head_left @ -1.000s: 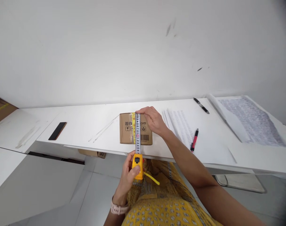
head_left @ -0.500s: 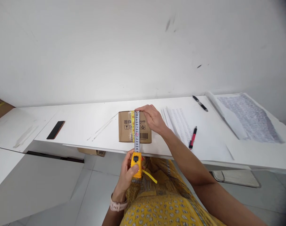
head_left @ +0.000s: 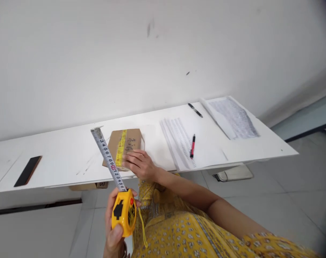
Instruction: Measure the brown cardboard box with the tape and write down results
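My left hand (head_left: 116, 222) is closed around a yellow tape measure (head_left: 124, 213) below the desk's front edge. Its silver blade (head_left: 109, 157) sticks out, slanting up and to the left, with its hooked end apart from the box. A brown cardboard box (head_left: 130, 139) lies on the desk, showing yellow tape and dark handwriting on top. My right hand (head_left: 141, 165) grips the box at its near right corner, fingers bent over the top; the thumb is hidden.
On the white desk (head_left: 68, 143), a dark flat object (head_left: 28, 171) lies at the left. Printed sheets (head_left: 176, 143), a red and black pen (head_left: 192, 147) and a black pen (head_left: 195, 110) lie to the right. Farther right is a plastic-covered paper (head_left: 233, 116). A wall stands behind.
The tape blade has come off the box and tilted left, still in my left hand. My right hand has moved to the box's near side. The box is turned, showing a different face.
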A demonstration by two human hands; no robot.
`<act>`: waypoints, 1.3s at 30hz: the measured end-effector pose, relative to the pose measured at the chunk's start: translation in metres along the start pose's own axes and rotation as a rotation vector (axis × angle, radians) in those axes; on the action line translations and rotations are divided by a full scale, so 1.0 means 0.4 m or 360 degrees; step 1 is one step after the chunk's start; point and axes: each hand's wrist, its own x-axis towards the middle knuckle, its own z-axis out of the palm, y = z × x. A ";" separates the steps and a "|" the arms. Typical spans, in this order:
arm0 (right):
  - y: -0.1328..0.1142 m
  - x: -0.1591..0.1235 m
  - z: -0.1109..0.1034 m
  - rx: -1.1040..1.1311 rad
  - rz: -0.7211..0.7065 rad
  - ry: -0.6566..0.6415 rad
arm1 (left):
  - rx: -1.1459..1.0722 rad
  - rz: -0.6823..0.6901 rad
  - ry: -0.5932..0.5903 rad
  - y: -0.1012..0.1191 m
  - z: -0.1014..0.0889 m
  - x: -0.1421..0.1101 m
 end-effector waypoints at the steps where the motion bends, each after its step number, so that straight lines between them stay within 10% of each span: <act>1: 0.005 0.000 0.003 0.0027 0.0015 -0.0012 | 0.0045 -0.0054 -0.0051 -0.012 0.002 0.003; 4: 0.024 0.008 -0.031 0.0285 0.0287 0.0151 | 0.0234 -0.0204 -0.0252 -0.044 0.008 0.014; 9: 0.043 0.006 -0.195 0.0875 0.1350 0.0712 | 0.0690 -0.0388 -0.0556 -0.061 0.026 0.035; 12: 0.052 -0.022 -0.295 0.0943 0.1597 0.0697 | 0.0854 -0.0394 -0.0788 -0.069 0.050 0.053; 16: 0.045 -0.091 -0.353 0.0775 0.1745 0.0700 | 0.0924 -0.0375 -0.1012 -0.083 0.109 0.083; 24: -0.062 -0.202 -0.294 0.0611 0.1476 0.0461 | 0.1147 -0.0033 -0.0910 -0.062 0.242 0.149; 29: 0.063 -0.221 -0.379 0.0097 0.1616 0.0517 | 0.1361 0.0303 -0.0838 -0.008 0.303 0.227; 33: 0.247 -0.228 -0.439 -0.0376 0.1985 0.0014 | 0.1433 0.0725 -0.0694 -0.019 0.425 0.333; 39: 0.332 -0.247 -0.426 -0.0683 0.1760 -0.0804 | 0.2074 0.0941 -0.0582 -0.204 0.625 0.471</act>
